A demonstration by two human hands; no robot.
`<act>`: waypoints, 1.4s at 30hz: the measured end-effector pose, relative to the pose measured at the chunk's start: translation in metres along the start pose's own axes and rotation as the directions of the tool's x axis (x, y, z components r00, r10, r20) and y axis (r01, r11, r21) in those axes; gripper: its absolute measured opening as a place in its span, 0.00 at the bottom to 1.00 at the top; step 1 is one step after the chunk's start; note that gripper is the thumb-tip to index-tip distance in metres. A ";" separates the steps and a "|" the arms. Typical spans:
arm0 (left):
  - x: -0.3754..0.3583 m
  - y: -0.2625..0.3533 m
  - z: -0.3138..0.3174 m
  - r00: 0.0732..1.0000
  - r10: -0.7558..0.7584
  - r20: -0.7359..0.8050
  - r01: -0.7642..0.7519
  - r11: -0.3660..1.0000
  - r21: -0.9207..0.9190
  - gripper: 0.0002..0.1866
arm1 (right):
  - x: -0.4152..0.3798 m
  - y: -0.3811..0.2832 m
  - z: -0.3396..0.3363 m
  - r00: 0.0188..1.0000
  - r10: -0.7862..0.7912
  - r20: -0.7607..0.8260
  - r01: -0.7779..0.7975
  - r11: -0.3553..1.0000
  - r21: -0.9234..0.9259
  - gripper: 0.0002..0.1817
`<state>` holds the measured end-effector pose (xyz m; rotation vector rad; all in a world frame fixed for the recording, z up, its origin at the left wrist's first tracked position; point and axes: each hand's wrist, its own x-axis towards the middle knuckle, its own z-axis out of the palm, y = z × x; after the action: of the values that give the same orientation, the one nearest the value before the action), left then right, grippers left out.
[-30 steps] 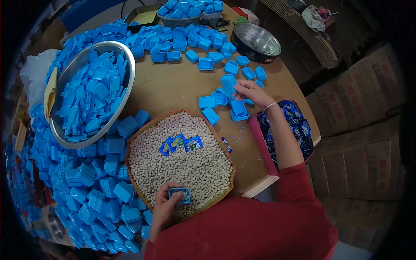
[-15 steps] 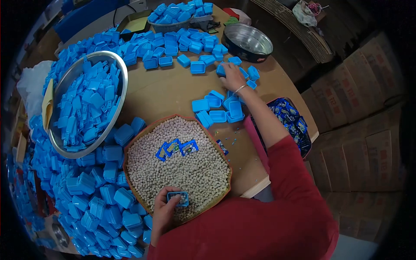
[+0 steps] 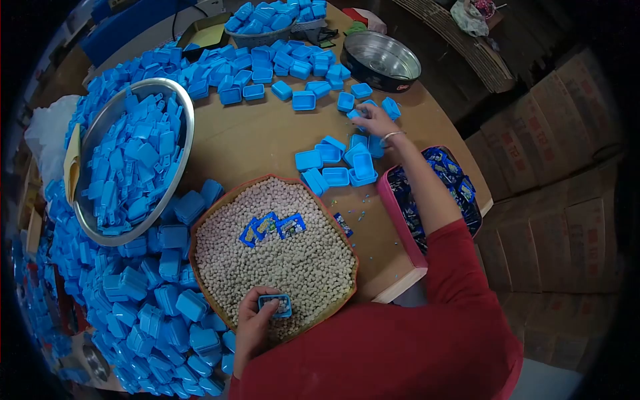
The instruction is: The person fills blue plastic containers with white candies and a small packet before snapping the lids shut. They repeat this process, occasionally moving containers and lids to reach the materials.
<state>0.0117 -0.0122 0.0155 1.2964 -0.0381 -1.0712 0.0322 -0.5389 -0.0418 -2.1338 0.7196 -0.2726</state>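
Currently pinching partly filled blue box (image 3: pixel 287 308) in left hand (image 3: pixel 252 328), over pellet tray (image 3: pixel 309 191) | reaching with right hand (image 3: pixel 379 123) to loose box (image 3: pixel 353 115) on desk (image 3: pixel 247 137), cannot tell if pinched | probably light, stiff, slick; best held level by opposite walls.

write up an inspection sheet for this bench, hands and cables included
surface: brown tabletop, small crumbs near the pink-edged container
job's things: pale pellets in a tray, three blue packets on top
clutter: loose blue boxes, heaped metal bowl
left hand: holds a small box with pellets inside
right hand: at a blue box, grip unclear
cables: dark cord at far edge
surroundings: stacked cartons at right
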 end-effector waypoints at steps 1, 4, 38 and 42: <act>0.000 0.001 0.000 1.000 -0.004 0.002 0.004 1.000 -0.016 0.08 | -0.007 -0.003 -0.008 0.991 0.094 0.094 -0.110 0.978 0.180 0.28; -0.001 0.002 0.002 1.000 -0.021 0.018 0.022 0.999 -0.048 0.08 | -0.029 -0.015 -0.016 0.973 0.176 0.147 -0.216 0.922 0.323 0.25; 0.002 0.006 0.000 0.992 -0.128 0.012 0.128 0.987 -0.099 0.10 | 0.213 -0.223 0.473 0.836 -0.542 0.088 0.548 0.810 -0.211 0.24; 0.002 0.003 -0.002 0.991 -0.135 0.006 0.135 0.986 -0.101 0.11 | 0.198 -0.246 0.377 0.657 -0.712 0.247 0.606 0.304 -0.735 0.30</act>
<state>0.0155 -0.0124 0.0157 1.2218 0.1050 -1.1731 0.4524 -0.2886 -0.0943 -3.2445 -0.1481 -0.6379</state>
